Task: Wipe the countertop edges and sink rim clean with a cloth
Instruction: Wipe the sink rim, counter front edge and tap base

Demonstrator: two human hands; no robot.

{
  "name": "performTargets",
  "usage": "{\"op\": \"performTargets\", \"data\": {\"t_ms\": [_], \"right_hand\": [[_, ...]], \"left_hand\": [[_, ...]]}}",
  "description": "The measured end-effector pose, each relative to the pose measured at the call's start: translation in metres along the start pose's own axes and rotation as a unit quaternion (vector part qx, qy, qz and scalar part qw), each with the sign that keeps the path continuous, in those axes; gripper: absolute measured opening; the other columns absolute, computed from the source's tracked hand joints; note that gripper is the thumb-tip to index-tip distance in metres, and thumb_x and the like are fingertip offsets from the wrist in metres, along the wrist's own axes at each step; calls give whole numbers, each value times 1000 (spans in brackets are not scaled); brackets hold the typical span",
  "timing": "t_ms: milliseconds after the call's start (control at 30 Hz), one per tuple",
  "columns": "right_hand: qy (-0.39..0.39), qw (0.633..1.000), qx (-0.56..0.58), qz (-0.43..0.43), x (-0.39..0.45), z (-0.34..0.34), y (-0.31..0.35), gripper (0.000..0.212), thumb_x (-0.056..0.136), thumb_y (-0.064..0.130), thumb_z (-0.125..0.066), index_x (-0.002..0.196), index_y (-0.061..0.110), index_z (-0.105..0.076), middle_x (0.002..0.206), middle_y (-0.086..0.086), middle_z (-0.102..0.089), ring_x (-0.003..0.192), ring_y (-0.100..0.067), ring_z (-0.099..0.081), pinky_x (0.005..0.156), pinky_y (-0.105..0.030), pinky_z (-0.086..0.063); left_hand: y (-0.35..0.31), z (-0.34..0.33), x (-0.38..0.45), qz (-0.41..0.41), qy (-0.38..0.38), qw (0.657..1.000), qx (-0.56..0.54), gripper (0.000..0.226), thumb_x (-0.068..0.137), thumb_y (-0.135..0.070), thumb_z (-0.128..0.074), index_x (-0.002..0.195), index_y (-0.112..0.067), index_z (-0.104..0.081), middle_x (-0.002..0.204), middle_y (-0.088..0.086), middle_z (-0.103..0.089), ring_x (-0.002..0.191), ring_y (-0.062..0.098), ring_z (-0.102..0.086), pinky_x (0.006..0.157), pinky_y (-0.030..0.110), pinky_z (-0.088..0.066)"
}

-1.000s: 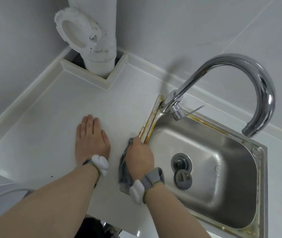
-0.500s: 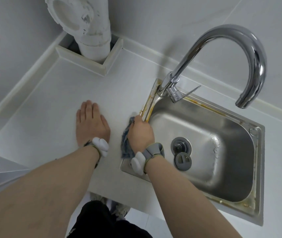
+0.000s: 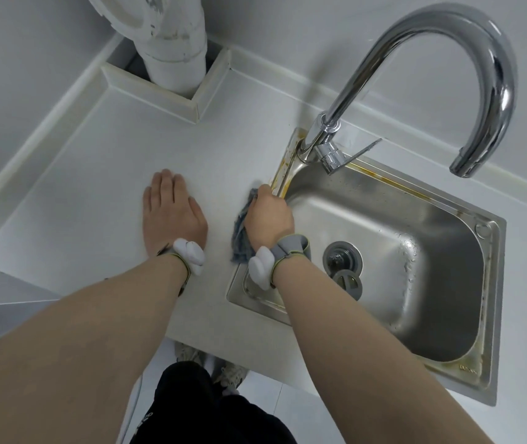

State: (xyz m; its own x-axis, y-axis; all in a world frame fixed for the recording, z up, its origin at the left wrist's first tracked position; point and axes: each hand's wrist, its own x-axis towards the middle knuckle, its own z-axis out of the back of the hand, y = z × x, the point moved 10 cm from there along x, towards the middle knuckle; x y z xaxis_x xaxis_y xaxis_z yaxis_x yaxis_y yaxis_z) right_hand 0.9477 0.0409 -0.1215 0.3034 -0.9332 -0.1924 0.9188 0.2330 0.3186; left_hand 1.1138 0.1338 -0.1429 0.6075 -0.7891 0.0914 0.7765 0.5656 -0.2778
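The counter [image 3: 102,174] fills the left and middle of the frame, white and bare around the hands, with a pipe [image 3: 175,49] boxed in at the upper left. The sink [image 3: 492,283] sits right of centre, its steel rim streaked with orange-brown grime along the left side and the far side, and again at the lower right corner. A curved tap [image 3: 448,68] rises from the rim's upper left corner.

The left hand [image 3: 172,216] lies flat on the counter, fingers straight and together, bracing the body. The right hand [image 3: 267,216] grips a bunched grey-blue cloth [image 3: 241,238] and presses it on the sink's left rim, just short of the stained stretch; its fingers are curled round the cloth.

The step in hand looks like scrubbing that left rim toward the tap base. It would go best with firm pressure, short strokes along the seam, a fingertip pushing cloth into the groove where rim meets counter, and a fresh fold turned out once the cloth soils. The tap base probably needs working round.
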Motion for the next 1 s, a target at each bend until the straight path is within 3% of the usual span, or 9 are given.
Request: {"op": "performTargets", "data": {"t_ms": [167,433,567,667,733,800,867,933,1000], "right_hand": [[10,1000,-14,-24,-8,5,0,16,92,7,-41,106,6,-49,97,-15,-65,87,-37,-63,63,-38,-46],[118,981,-143,61,-16,-12,22,24,96,7,-41,114,1,-56,114,-13,-63,102,-29,-64,78,-37,-51],[-4,984,-176,16,4,13,23,36,85,18,-60,112,-4,-57,105,-15,-65,87,-25,-67,67,-33,-53],[83,981,-173,-5,32,6,15,43,93,17,-45,131,-3,-39,131,-13,-52,109,-27,-61,85,-38,-48],[121,973,-197,-16,56,15,11,41,91,14,-45,131,3,-44,136,-11,-45,122,-29,-52,90,-45,-46],[137,975,-171,-46,83,21,13,34,87,12,-48,120,8,-55,130,-10,-52,119,-31,-54,90,-49,-49],[155,975,-154,-41,103,19,26,15,84,15,-52,94,9,-62,108,-8,-63,108,-32,-61,89,-47,-50],[170,965,-197,-7,123,13,38,11,85,15,-55,76,10,-60,77,-6,-56,95,-30,-63,87,-48,-51],[146,958,-247,16,133,20,39,20,90,14,-54,70,11,-54,68,-4,-45,88,-23,-58,85,-43,-50]], "left_hand": [[0,-1,-1,1,5,1000,-1,48,98,-21,-35,143,-3,-38,152,16,-34,145,30,-23,120,42,-15],[-1,2,0,7,0,1000,-10,47,98,-20,-39,142,-3,-41,152,16,-35,143,31,-26,120,43,-17],[0,1,0,4,6,1000,-4,48,97,-21,-38,142,-2,-41,151,17,-36,143,31,-26,119,44,-18],[-1,1,0,4,8,1000,4,50,97,-23,-33,142,-2,-41,152,17,-36,144,30,-26,119,44,-19],[-3,1,0,3,9,1000,8,51,98,-24,-31,142,-2,-41,152,16,-35,144,30,-26,119,43,-19],[-2,1,0,5,9,1000,9,52,97,-25,-29,142,-2,-42,152,16,-36,144,29,-27,120,43,-19],[-1,0,0,6,10,1000,10,52,97,-25,-27,142,-3,-42,152,16,-36,144,29,-27,120,43,-18],[0,-1,0,6,15,1000,15,53,98,-26,-27,143,-3,-42,152,16,-35,144,28,-27,120,42,-18],[0,-2,0,4,21,1000,20,52,99,-25,-29,144,-3,-40,153,15,-34,145,28,-25,120,42,-18]]}}
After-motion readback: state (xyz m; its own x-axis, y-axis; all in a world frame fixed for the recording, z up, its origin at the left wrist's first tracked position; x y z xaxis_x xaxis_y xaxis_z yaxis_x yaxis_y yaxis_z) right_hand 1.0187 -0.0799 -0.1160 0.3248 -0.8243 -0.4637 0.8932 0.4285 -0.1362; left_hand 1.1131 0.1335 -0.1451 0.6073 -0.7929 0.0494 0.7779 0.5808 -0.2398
